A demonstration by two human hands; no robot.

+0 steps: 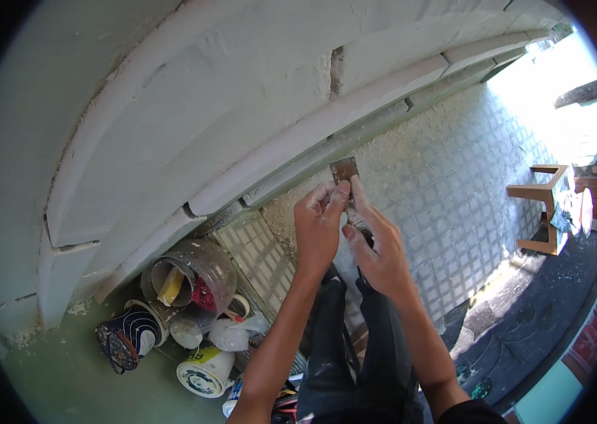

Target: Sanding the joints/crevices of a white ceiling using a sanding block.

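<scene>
In front of my body both hands meet at a putty knife (344, 168) with a flat, brownish metal blade. The fingers of my left hand (318, 225) are pinched at the lower part of the blade, white dust on the fingertips. My right hand (381, 249) is closed around the handle side, its index finger stretched up toward the blade. Most of the handle is hidden by the fingers; a dark part shows between them. White powder or filler coats both hands. The blade points away from me, toward the foot of the pale wall (263, 120).
At lower left stand a large clear bucket (224, 272) holding tools, a white pail (205, 371) and a patterned bag (118, 338). A brown stool (560, 205) is at right, beside a dark sheet (524, 325). Crumbs lie on the tiled floor (447, 191) along the wall.
</scene>
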